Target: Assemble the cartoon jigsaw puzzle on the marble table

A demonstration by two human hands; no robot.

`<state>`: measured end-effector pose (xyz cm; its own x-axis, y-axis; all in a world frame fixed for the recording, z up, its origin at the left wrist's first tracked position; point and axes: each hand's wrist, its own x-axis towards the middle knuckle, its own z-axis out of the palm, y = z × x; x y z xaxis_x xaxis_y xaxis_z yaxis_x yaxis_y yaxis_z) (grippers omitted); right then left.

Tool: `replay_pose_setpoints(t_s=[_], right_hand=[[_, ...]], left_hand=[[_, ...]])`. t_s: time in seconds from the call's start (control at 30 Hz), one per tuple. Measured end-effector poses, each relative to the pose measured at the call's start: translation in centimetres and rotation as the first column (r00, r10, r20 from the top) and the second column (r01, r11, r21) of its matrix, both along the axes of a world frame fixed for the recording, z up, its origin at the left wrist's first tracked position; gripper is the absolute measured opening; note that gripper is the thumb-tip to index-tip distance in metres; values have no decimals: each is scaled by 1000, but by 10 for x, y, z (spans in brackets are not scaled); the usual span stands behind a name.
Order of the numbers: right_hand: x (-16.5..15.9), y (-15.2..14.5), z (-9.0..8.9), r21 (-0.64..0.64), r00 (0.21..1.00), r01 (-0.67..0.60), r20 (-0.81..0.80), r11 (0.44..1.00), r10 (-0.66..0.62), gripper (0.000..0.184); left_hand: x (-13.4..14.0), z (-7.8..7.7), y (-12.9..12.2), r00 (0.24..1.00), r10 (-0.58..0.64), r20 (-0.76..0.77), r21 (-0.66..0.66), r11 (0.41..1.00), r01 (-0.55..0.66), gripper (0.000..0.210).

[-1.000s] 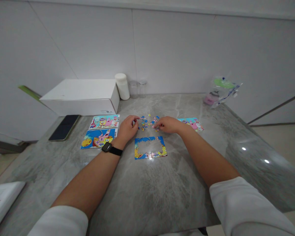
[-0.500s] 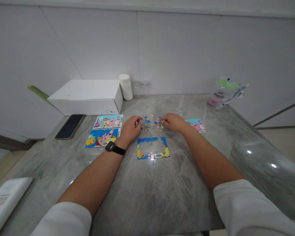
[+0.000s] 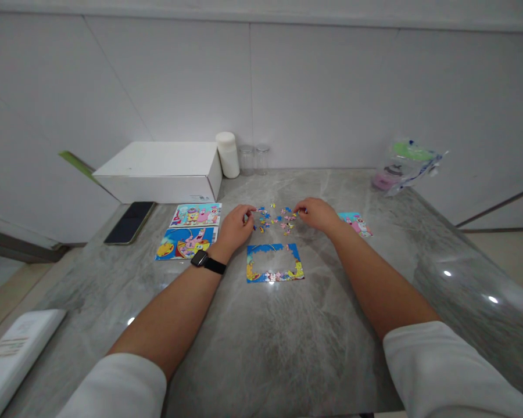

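Loose jigsaw puzzle pieces (image 3: 275, 220) lie scattered on the grey stone-patterned table. At their left edge rests my left hand (image 3: 237, 225), fingers curled in and the index fingertip by the pieces. Whatever is between its thumb and fingers is too small to make out. My right hand (image 3: 318, 213) pinches a small puzzle piece (image 3: 297, 212) at the right edge of the scatter. Nearer me lies a puzzle frame (image 3: 274, 277), its blue and yellow border joined, with bare table showing inside.
Two cartoon picture cards (image 3: 196, 215) lie left of my left hand; another card (image 3: 356, 223) is partly behind my right wrist. Farther out are a phone (image 3: 129, 223), a white box (image 3: 157, 159), a white bottle (image 3: 228, 155), two clear glasses (image 3: 261, 159) and a plastic-wrapped cup (image 3: 394, 165).
My right hand has shifted slightly right, away from the middle of the pieces. My left hand stays at the left edge. The whole view has moved a little.
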<state>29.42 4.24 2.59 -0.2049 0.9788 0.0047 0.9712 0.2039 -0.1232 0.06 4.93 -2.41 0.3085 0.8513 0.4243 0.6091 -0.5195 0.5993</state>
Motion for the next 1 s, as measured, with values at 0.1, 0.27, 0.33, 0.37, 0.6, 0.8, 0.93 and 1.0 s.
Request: replay_pose_setpoints(t_s=[0.1,0.27,0.33,0.37,0.6,0.8,0.93,1.0], right_hand=[[0,0,-4,39,999,36,2,999,-36,37],[-7,0,-17,26,1000,5,19,1000,-6,42],[-9,0,-22,13,1000,-6,26,1000,6,43],[-10,0,-24,9,1000,-8,28,1000,8,43],[-10,1,-26,14,1000,12,27,1000,-12,41],[-10,-1,-24,60,999,43,9,997,-44,42],[-12,-1,-24,78,999,36,2,996,-36,40],[-12,-1,-24,74,999,35,3,997,-36,38]], left_hand=[[0,0,1,999,41,29,20,999,-42,31],[-1,0,4,980,166,114,-1,986,-167,33],[-2,0,4,972,190,137,-22,982,-188,33],[-2,0,4,971,192,143,-28,981,-190,33],[-1,0,4,975,167,145,-9,986,-168,32],[-2,0,4,977,169,131,-18,986,-168,34],[-2,1,3,979,170,111,-24,985,-169,34],[-2,1,3,980,172,102,-27,985,-170,35]])
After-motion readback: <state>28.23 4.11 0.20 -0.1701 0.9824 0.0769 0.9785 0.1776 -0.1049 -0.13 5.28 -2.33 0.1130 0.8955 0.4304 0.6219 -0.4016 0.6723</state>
